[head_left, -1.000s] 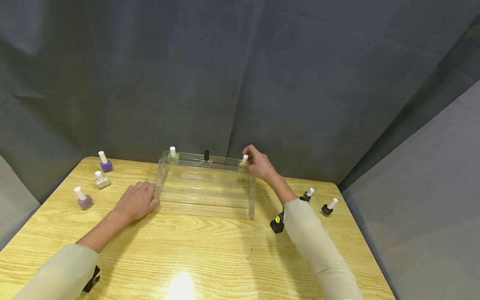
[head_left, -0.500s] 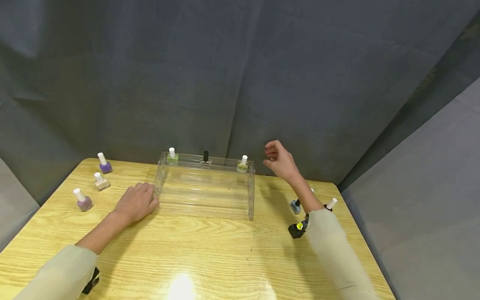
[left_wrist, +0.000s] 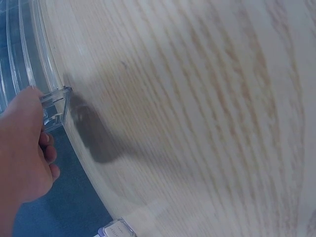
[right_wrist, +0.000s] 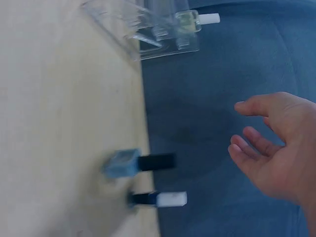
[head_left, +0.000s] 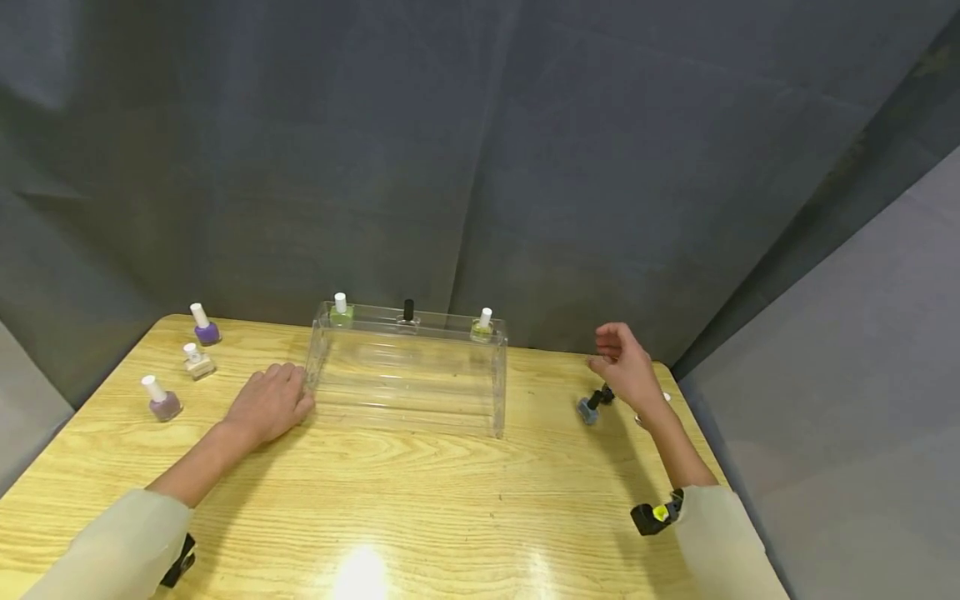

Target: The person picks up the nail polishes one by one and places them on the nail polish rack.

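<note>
My left hand (head_left: 270, 404) grips the left end of a clear acrylic display rack (head_left: 405, 375), its fingers curled at the side panel in the left wrist view. Along the rack's top tier stand a green nail polish bottle (head_left: 341, 315), a clear one with a black cap (head_left: 408, 315) and a yellow-green one (head_left: 482, 329). My right hand (head_left: 628, 371) hovers empty over the table's right side, thumb and fingers apart. Beside it are a blue nail polish bottle (right_wrist: 122, 164) with a black cap and a dark one (right_wrist: 143, 198) with a white cap. Another white-capped bottle is mostly hidden behind the right wrist.
At the left stand a purple nail polish bottle (head_left: 207, 333), a pale beige one (head_left: 199, 365) and a mauve one (head_left: 166, 407). Dark grey cloth (head_left: 480, 167) hangs behind the wooden table (head_left: 420, 508).
My right hand has let go of the yellow-green nail polish bottle on the top tier and moved right, over the bottles there. The left hand stays at the rack.
</note>
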`<state>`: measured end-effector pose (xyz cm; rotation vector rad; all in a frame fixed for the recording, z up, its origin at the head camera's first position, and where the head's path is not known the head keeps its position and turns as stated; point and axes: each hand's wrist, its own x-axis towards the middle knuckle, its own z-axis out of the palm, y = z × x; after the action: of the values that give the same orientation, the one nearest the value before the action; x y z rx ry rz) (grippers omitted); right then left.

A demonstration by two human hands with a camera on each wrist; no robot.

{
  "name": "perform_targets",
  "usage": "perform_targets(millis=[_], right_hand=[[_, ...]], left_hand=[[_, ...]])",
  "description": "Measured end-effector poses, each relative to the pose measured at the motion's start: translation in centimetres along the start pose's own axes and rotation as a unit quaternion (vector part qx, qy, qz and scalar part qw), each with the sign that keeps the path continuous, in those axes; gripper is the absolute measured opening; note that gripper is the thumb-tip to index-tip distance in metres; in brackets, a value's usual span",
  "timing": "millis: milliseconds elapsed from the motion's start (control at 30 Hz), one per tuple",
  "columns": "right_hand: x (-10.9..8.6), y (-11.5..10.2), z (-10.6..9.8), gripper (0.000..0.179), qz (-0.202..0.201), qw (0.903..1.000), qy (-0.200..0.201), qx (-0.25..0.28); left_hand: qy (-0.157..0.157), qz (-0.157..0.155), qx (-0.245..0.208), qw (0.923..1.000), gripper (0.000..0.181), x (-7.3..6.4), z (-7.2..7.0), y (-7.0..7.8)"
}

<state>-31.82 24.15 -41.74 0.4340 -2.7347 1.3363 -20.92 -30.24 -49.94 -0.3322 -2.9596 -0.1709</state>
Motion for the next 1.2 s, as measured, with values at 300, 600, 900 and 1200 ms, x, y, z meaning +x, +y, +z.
perform_targets(millis=[300,600,900,1200], right_hand=[[-3.2,4.2,1.8,0.053,0.051,0.9982,0.027,0.015],[-3.7,7.0,4.0,0.054,0.098,0.9939,0.021,0.045],[-3.6,8.2,5.6,0.046,0.091,0.9935,0.041,0.054],[-3.8,8.4,5.8,0.043,0.096,0.9935,0.054,0.031]], left_hand=[[0.003,0.0,0.002,1.0,0.022,0.0,-0.2,0.1],[0.0,0.002,0.002,1.0,0.022,0.0,-0.2,0.1],[-0.002,0.002,0.0,1.0,0.021,-0.1,-0.4,0.2],[0.0,-0.002,0.001,1.0,0.023,0.1,-0.2,0.2]])
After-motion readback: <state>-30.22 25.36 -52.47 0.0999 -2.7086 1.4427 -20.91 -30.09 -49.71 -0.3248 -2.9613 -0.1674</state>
